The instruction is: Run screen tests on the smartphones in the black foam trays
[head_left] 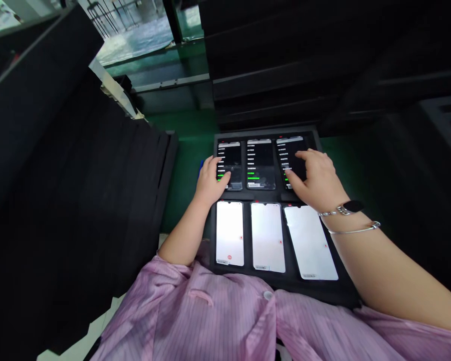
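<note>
Two rows of three smartphones lie face up in a black tray (265, 197). My left hand (211, 178) rests at the left side of the far-left phone (233, 155), thumb and fingers spread over its dark screen. Over the far-right phone (285, 150), my right hand (315, 178) has its thumb and fingers apart at the screen; whether it grips the edge I cannot tell. Between them is the far-middle phone (261, 158), showing white and green text lines. In the near row, the left phone (230, 230), middle phone (266, 235) and right phone (310, 243) glow white.
Stacked black trays (78, 200) rise at my left, and more dark stacks (304, 65) stand beyond the phones. Green floor or surface (186, 155) shows beside the tray. A window (131, 30) is at the upper left. Another grey-edged black case (441, 120) sits at the right.
</note>
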Demonstrator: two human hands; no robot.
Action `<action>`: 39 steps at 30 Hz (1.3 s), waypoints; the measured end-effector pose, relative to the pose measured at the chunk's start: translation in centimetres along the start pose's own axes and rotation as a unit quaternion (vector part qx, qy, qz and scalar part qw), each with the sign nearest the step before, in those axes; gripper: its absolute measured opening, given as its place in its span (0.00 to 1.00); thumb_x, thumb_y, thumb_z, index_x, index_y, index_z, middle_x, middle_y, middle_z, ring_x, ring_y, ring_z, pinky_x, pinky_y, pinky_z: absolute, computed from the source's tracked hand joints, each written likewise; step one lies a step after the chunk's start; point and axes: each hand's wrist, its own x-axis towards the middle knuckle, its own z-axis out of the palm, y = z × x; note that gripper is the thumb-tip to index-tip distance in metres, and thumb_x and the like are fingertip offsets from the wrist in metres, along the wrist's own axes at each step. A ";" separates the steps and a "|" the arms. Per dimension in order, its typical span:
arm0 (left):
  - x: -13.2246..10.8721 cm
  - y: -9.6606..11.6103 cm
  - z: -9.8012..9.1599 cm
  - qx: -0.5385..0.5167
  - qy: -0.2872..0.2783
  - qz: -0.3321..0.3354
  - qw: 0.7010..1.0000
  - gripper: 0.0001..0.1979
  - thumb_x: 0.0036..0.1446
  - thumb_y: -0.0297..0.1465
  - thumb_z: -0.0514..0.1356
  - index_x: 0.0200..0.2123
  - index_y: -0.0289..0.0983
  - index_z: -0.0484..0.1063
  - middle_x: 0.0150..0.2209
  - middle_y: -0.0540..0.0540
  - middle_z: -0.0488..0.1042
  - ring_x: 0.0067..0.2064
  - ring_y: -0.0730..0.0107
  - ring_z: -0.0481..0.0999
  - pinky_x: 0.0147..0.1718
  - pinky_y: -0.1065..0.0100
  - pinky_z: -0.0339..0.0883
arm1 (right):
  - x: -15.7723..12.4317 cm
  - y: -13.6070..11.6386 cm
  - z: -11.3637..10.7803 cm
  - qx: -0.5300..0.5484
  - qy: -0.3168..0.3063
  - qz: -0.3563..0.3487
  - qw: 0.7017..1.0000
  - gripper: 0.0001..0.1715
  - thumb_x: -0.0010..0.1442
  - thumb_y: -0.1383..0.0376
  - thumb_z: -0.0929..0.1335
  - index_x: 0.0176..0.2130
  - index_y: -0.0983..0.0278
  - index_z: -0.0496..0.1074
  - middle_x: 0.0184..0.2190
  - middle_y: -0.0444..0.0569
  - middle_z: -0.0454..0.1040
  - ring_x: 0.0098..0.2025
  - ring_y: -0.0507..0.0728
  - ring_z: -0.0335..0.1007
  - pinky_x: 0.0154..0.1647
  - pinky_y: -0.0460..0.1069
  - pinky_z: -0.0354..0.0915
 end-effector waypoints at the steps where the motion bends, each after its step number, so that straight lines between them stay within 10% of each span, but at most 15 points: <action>1: 0.0 0.1 0.0 0.003 -0.005 -0.006 1.000 0.25 0.64 0.36 0.62 0.62 0.39 0.66 0.67 0.34 0.64 0.70 0.48 0.63 0.69 0.47 0.60 | 0.0 0.1 0.1 -0.002 -0.006 0.004 1.000 0.32 0.66 0.51 0.64 0.61 0.69 0.68 0.56 0.65 0.73 0.67 0.74 0.62 0.70 0.72 0.54; 13: 0.3 -0.7 0.2 -0.043 0.017 -0.001 0.999 0.24 0.62 0.33 0.62 0.61 0.40 0.66 0.63 0.37 0.69 0.68 0.52 0.67 0.68 0.50 0.61 | 1.9 -3.7 2.6 -0.057 -0.094 -0.014 0.994 0.38 0.68 0.44 0.63 0.65 0.67 0.69 0.72 0.66 0.55 0.75 0.80 0.43 0.71 0.80 0.42; 22: -0.1 -0.8 0.5 -0.058 0.035 0.014 0.998 0.23 0.65 0.36 0.60 0.62 0.38 0.65 0.63 0.35 0.70 0.66 0.53 0.69 0.68 0.49 0.61 | -1.8 -2.6 -1.1 -0.018 0.012 0.007 1.000 0.37 0.67 0.45 0.64 0.63 0.66 0.68 0.65 0.67 0.65 0.72 0.78 0.51 0.69 0.79 0.49; 31: -12.0 3.0 -1.8 -0.076 -0.049 0.026 0.996 0.35 0.68 0.47 0.60 0.71 0.44 0.51 0.76 0.33 0.45 0.77 0.48 0.47 0.73 0.46 0.50 | -14.1 -6.8 -8.0 -0.016 -0.061 -0.096 0.993 0.33 0.70 0.53 0.66 0.69 0.59 0.59 0.67 0.64 0.62 0.75 0.74 0.49 0.74 0.74 0.49; 39: -18.2 5.8 -3.6 -0.030 -0.152 0.015 0.988 0.43 0.62 0.40 0.66 0.73 0.46 0.46 0.77 0.33 0.36 0.77 0.41 0.45 0.70 0.40 0.56 | -19.9 -7.6 -6.5 -0.075 -0.121 -0.155 0.978 0.38 0.70 0.46 0.65 0.69 0.63 0.59 0.70 0.69 0.58 0.75 0.80 0.45 0.68 0.81 0.50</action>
